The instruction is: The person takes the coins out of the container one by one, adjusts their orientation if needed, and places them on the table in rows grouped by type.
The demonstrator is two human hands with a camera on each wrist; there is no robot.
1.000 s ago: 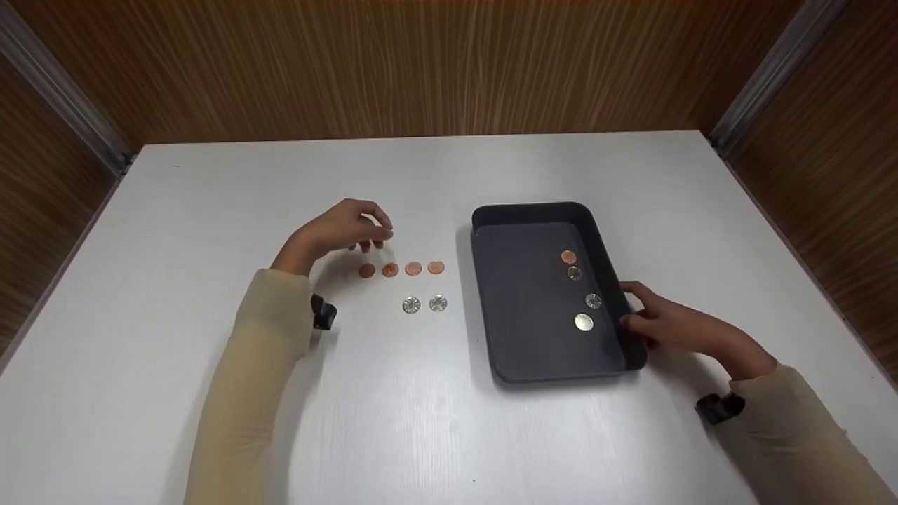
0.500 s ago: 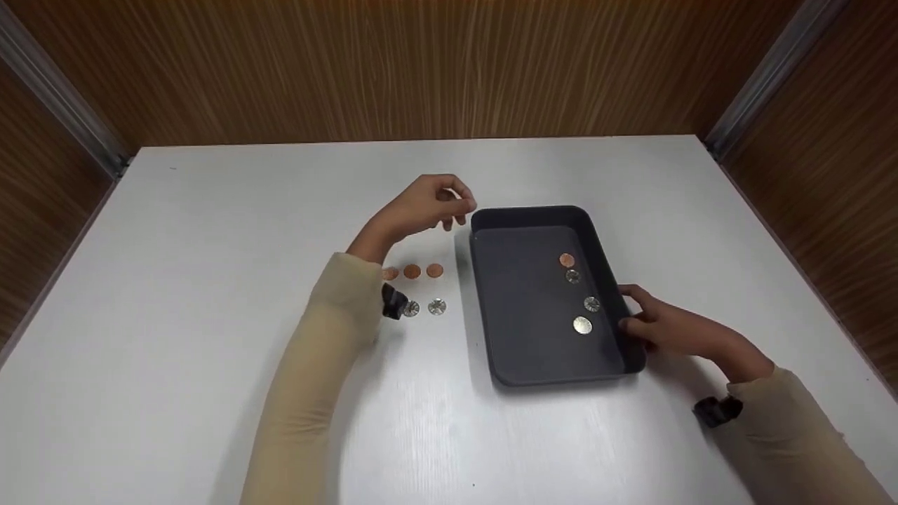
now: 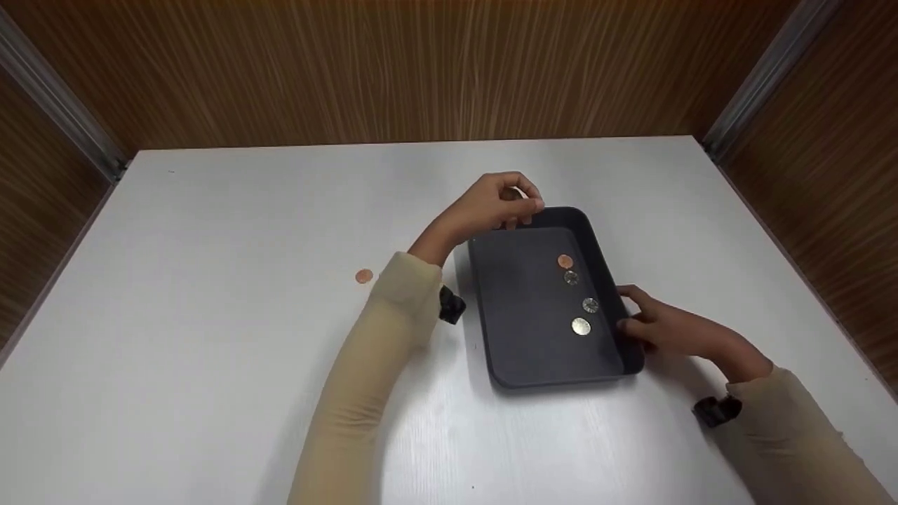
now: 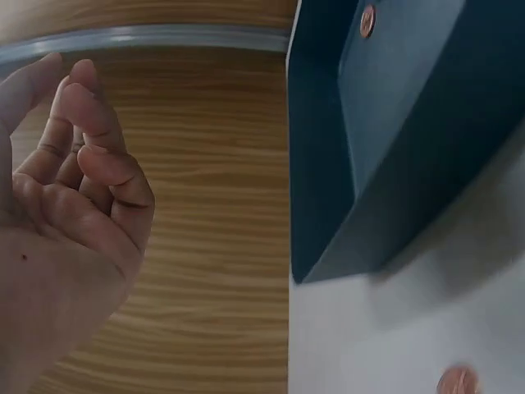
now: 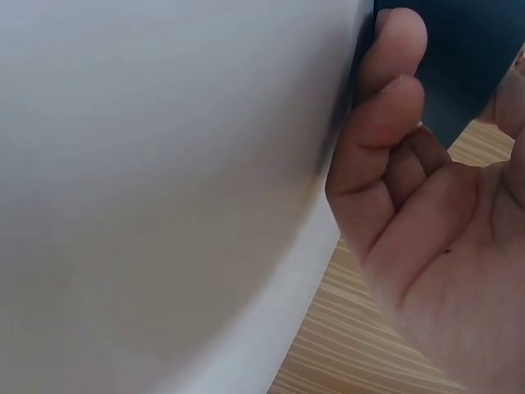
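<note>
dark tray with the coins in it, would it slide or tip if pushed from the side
The dark tray looks low, wide and flat-bottomed, so it would probably slide on the smooth white table rather than tip. Its walls look stiff. The loose coins inside would likely skid, and the right hand at its rim steadies it.

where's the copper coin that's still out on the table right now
In the head view the copper coin lies on the white table left of the dark tray, just beyond the left sleeve.
</note>
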